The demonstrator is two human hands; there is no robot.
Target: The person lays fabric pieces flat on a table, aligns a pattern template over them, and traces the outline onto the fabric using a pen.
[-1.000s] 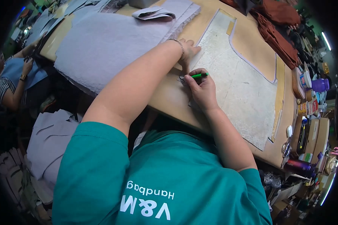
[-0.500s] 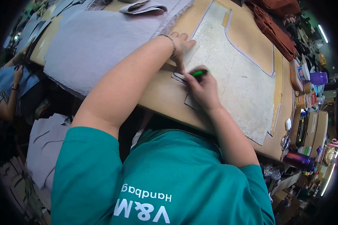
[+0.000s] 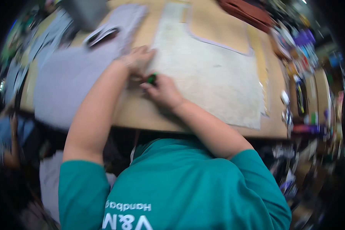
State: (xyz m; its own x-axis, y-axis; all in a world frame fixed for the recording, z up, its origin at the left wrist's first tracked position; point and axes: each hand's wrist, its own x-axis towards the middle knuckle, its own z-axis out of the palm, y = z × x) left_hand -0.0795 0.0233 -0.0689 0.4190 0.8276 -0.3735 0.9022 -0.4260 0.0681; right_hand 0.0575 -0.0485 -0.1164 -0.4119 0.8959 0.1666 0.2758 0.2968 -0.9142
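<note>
My right hand [image 3: 163, 91] is closed around a green pen [image 3: 152, 79] at the left edge of a large pale pattern sheet [image 3: 218, 84]. Most of the pen is hidden by my fingers, and its tip cannot be seen. Just beyond it, my left hand [image 3: 139, 60] lies with fingers stretched out, pressing at that same edge. To the left spreads a big piece of lilac-grey fabric [image 3: 69, 88] with a thick, layered edge. Motion blurs the whole view.
A folded fabric piece [image 3: 102, 36] lies on the lilac cloth. Brown fabric [image 3: 247, 13] sits at the far right of the tan table [image 3: 142, 119]. Various supplies and a purple bottle [image 3: 309, 129] line the right side. Another person's arm [image 3: 14, 142] shows at the left.
The head view has swung, so the table and both hands appear farther left. My right hand keeps the green pen; my left hand stays flat beside it.
</note>
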